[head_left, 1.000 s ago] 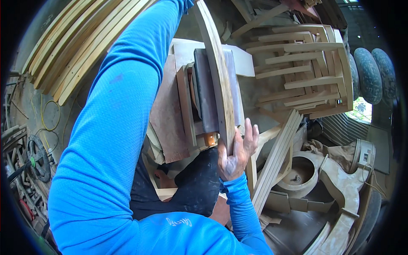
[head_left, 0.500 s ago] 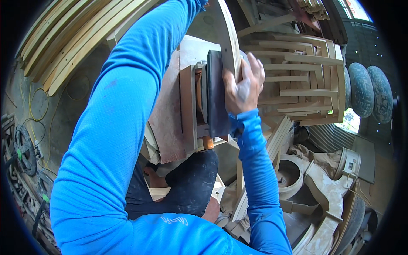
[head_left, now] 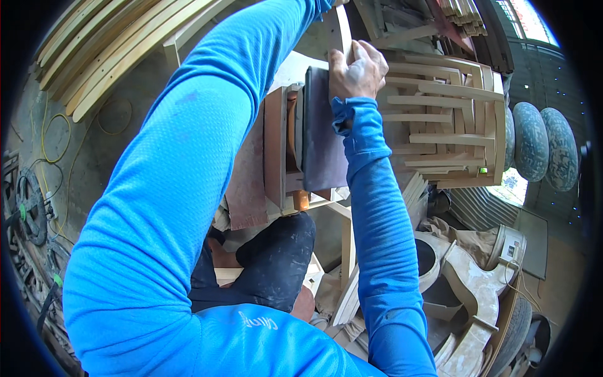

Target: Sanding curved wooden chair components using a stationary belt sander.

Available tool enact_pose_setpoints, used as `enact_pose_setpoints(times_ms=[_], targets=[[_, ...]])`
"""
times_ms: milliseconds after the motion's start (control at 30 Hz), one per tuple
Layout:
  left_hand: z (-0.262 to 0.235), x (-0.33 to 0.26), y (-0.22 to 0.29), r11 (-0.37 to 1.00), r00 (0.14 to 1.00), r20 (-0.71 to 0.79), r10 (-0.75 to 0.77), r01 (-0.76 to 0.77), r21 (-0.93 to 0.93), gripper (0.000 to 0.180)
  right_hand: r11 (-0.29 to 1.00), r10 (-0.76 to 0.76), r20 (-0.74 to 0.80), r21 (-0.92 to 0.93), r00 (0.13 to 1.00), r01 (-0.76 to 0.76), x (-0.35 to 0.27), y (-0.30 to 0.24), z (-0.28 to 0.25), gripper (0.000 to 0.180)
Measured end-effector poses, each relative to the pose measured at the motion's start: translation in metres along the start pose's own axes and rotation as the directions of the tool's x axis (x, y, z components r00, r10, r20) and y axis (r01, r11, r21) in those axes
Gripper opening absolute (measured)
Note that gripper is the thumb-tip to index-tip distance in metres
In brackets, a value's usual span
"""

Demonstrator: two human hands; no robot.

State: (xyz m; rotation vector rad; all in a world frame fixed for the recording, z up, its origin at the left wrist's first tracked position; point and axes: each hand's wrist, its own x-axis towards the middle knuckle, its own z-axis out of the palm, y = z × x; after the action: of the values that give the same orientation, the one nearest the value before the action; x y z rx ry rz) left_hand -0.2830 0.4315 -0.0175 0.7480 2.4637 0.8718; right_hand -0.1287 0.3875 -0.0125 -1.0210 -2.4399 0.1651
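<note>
My right hand (head_left: 357, 70) is closed round the near end of a pale, slightly curved wooden strip (head_left: 341, 30). The strip runs away from me toward the top edge. There a sliver of my left hand (head_left: 338, 2) shows beside its far end, the fingers mostly cut off by the picture's edge. Just left of my right wrist stands a sanding machine with a dark, upright belt face (head_left: 321, 141). Whether the strip touches that face is hidden by my hand. A brown board (head_left: 274, 147) and an orange wooden handle-like part (head_left: 301, 200) sit on the machine's left and near sides.
Long curved wooden strips (head_left: 119, 60) lie stacked at the far left. Wooden frames (head_left: 458, 116) are piled on the right, with grey rounded rolls (head_left: 531, 141) beyond. A dusty pale machine casing (head_left: 471, 283) stands at the lower right. Yellow cable (head_left: 45, 135) loops over the floor.
My right hand has moved away from me along the belt face, and the wooden strip has shifted toward the top edge with it. My left hand remains at the top edge.
</note>
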Motion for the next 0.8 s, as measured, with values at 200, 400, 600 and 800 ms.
enact_pose_setpoints(times_ms=[200,400,600,800], targets=[[-0.004,-0.040,0.033,0.995,0.994,-0.084,-0.068,0.061,-0.074,0.076,1.000,0.024,-0.082,0.006,0.996,-0.023,-0.061,0.003,-0.030,0.051],[0.009,-0.092,0.012,0.965,0.970,-0.071,0.233,-0.221,0.143,0.088,1.000,0.001,-0.130,-0.030,0.992,-0.005,-0.158,0.007,-0.071,0.054],[0.011,-0.213,-0.014,0.942,0.949,-0.037,0.314,-0.307,0.135,0.092,0.997,0.004,-0.106,0.083,0.994,0.005,-0.276,0.014,-0.114,0.060],[0.048,-0.357,-0.049,0.888,0.909,-0.048,0.414,-0.392,0.239,0.099,0.922,0.110,0.093,0.363,0.990,-0.136,-0.422,0.059,-0.142,0.061]])
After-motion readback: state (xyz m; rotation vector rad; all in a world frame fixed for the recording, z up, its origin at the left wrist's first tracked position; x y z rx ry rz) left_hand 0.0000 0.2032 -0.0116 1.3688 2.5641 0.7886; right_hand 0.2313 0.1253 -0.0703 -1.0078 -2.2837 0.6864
